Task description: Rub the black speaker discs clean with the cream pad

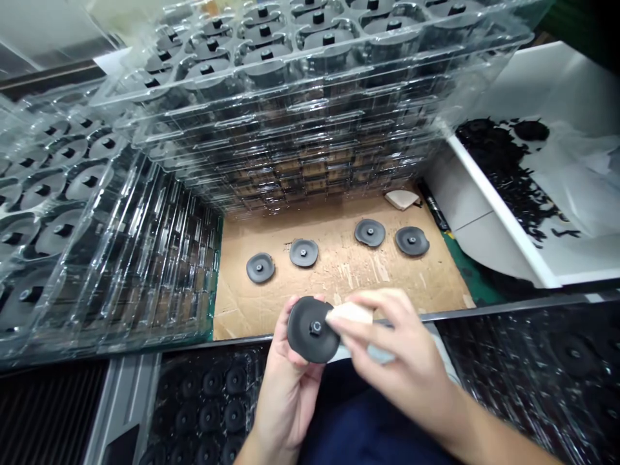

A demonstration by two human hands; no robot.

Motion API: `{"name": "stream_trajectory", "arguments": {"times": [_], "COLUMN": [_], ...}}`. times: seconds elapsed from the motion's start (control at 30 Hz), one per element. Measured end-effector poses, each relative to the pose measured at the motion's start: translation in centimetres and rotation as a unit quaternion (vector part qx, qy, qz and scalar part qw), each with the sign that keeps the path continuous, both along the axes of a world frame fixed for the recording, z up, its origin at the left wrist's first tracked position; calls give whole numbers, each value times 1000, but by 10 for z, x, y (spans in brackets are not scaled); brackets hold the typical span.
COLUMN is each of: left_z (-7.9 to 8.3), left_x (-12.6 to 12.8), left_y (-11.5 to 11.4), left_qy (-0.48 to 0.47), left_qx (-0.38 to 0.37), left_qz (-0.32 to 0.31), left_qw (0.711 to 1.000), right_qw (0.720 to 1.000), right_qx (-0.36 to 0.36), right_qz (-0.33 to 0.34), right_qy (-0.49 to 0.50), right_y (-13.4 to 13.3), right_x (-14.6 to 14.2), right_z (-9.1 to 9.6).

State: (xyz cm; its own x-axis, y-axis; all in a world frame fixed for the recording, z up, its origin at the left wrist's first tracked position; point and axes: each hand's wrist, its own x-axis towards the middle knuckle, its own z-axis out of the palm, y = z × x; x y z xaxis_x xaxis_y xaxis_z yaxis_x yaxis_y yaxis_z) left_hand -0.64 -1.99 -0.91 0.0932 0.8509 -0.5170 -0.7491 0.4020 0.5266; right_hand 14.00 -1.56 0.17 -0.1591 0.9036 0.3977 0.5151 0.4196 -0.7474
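A dark grey rounded disc point(303, 332) with a short raised stem at its middle is held by its edges in my left hand point(285, 394), face up toward me. Pinched in my right hand point(402, 349) is a small white pad point(353, 312), its tip at the disc's right side close to the stem; I cannot tell if it touches. Past my hands, several like discs lie apart on a brown cardboard sheet point(334, 290): one disc point(260, 267) at the left, another disc point(303, 252) beside it, and a pair farther right.
Tall stacks of clear plastic trays point(310, 97) full of discs wall off the back, with more trays point(58, 194) on the left. At right stands a white bin point(513, 239) holding small black parts. A white wedge-shaped piece point(402, 199) and a black marker point(433, 205) lie at the back right.
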Motion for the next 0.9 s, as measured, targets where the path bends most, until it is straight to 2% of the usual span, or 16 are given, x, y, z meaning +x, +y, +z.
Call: {"name": "stream_trajectory", "arguments": {"times": [0.1,0.2,0.3,0.37,0.47,0.6,0.73,0.8,0.87,0.9], "left_z": [-2,-5,-7,-8,-10,-11,-10,-10,-12,-12], "left_x": [0,1,2,2,0,-1,3,5,6,5], "left_y": [1,3,6,8,9,10,11,11,9,8], "left_qy": [-4,2,16,23,22,18,14,9,7,11], "left_qx": [-6,-20,-47,-52,-47,-52,-56,-39,-39,-47], "left_qz": [-6,8,20,22,13,4,-2,-11,-30,-40], "left_qw": [1000,1000,999,998,999,998,998,999,999,998], "right_qw": [996,972,944,927,905,901,917,948,979,985], "right_qx": [-39,-160,-226,-267,-332,-348,-311,-244,-156,-137], "right_qz": [23,-53,-113,-119,-102,-87,-87,-54,6,45], "right_qy": [75,165,212,235,246,245,232,196,134,98], "right_y": [2,17,27,22,4,-2,14,21,26,27], "right_x": [1,14,26,27,20,16,16,9,0,-4], "right_z": [-11,-37,-66,-77,-81,-71,-39,-18,0,7]}}
